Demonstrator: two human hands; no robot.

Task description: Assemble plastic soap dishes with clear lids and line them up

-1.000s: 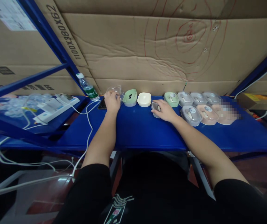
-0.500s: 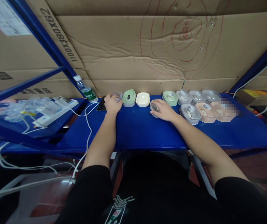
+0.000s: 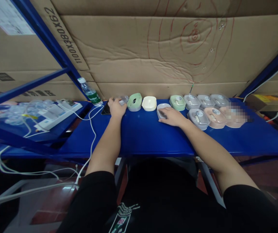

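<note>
Both my arms reached straight out over the blue shelf (image 3: pixel 141 136). My left hand (image 3: pixel 116 107) was curled knuckles-up around a clear plastic lid (image 3: pixel 123 98) at the back edge, just beside a green box (image 3: pixel 134 102) and near a water bottle (image 3: pixel 89 92). My right hand (image 3: pixel 172 116) lay palm-down, fingers loosely spread and resting on a grey lidded box (image 3: pixel 161 111); whether it gripped the box I could not tell. That box sat in front of a cream box (image 3: pixel 149 103), left of the rows of lidded boxes (image 3: pixel 198 118).
</note>
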